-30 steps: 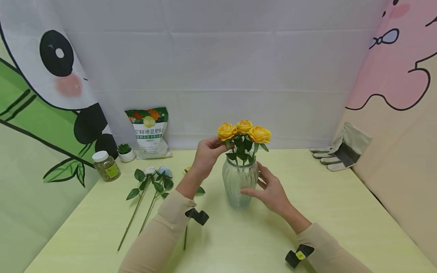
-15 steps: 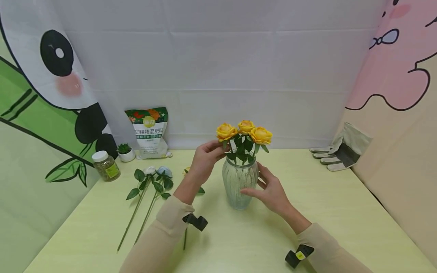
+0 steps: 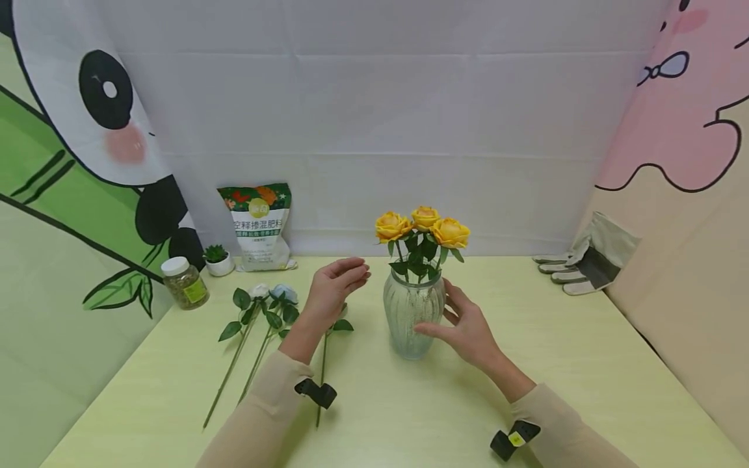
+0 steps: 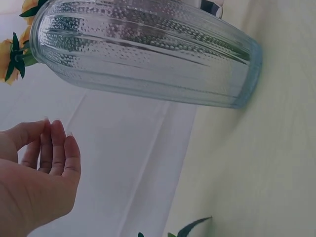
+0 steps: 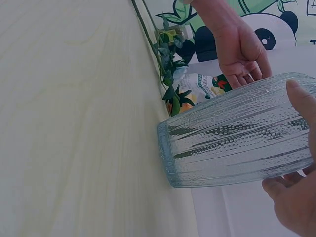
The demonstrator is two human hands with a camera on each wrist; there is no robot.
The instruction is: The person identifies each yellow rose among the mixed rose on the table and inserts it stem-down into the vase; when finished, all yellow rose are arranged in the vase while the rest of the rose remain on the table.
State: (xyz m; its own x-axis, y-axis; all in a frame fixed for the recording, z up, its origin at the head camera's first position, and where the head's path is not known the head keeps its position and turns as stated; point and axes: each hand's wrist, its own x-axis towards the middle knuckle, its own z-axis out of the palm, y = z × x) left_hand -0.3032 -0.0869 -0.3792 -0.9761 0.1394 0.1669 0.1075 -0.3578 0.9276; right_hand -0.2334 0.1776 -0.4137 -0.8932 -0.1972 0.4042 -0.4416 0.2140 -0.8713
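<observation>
A ribbed clear glass vase [image 3: 413,322] stands upright on the table with three yellow roses [image 3: 450,233] in it, their stems and dark leaves rising from its mouth. My right hand [image 3: 471,335] holds the vase from the right, thumb across the front and fingers around the side; the right wrist view shows thumb and fingers on either side of the glass [image 5: 232,145]. Left of the blooms, my left hand [image 3: 333,289] is raised with loosely bent fingers. In the left wrist view that hand [image 4: 42,185] holds nothing and is apart from the vase [image 4: 148,59].
On the left lie a white rose [image 3: 259,292] and a blue rose [image 3: 284,294] on long stems; another stem [image 3: 323,370] lies partly under my left arm. Behind are a lidded jar [image 3: 186,284], a small potted succulent [image 3: 217,261] and a fertilizer bag [image 3: 259,227]. Gloves [image 3: 591,260] lie far right.
My left hand has let go of the left yellow rose's leaves and drawn back to the left and down. The right hand and vase have stayed in place.
</observation>
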